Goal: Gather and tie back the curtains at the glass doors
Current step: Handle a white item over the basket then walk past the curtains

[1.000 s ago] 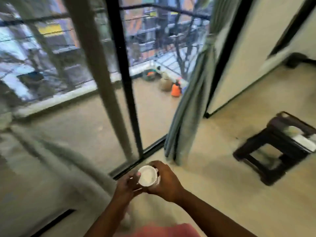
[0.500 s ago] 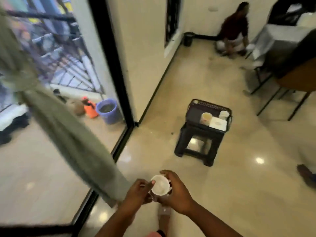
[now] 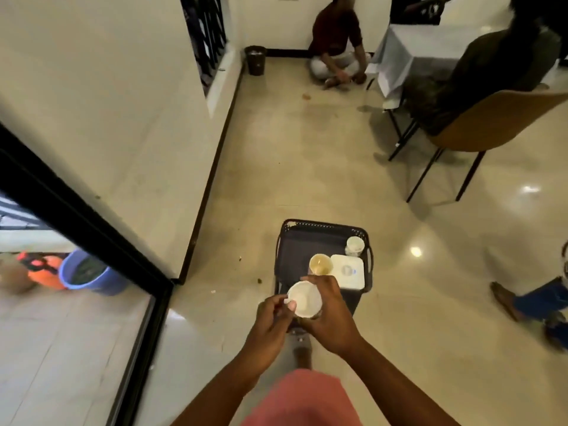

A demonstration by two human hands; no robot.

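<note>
- right hand (image 3: 330,315) was wrapped round the side of a small white cup (image 3: 304,303), and the left hand (image 3: 273,315) was pinching at its rim with thumb and fingertips. so both hands were busy with the cup, nothing to do with fabric.
- the curtains weren't in shot at all. only the black door frame (image 3: 76,222) and a bit of the glass door (image 3: 70,327) showed at the left, so i couldn't tell where the curtains hung from here.
- my read: the step in hand was parking the cup in the black basket (image 3: 322,229) on the stool just ahead, so both hands were free for gathering. best spot looked like the bare left side of the basket, away from the tan cup (image 3: 320,263), the white box (image 3: 348,271) and the other white cup (image 3: 355,244).
- i'd have lowered it level and upright, since i couldn't tell if anything was in it.
- room-wise: open floor (image 3: 276,167) between the wall and the chair (image 3: 491,118), seated people further back, someone's foot (image 3: 504,299) close on the right. turning left toward the door looked like the clear way.
</note>
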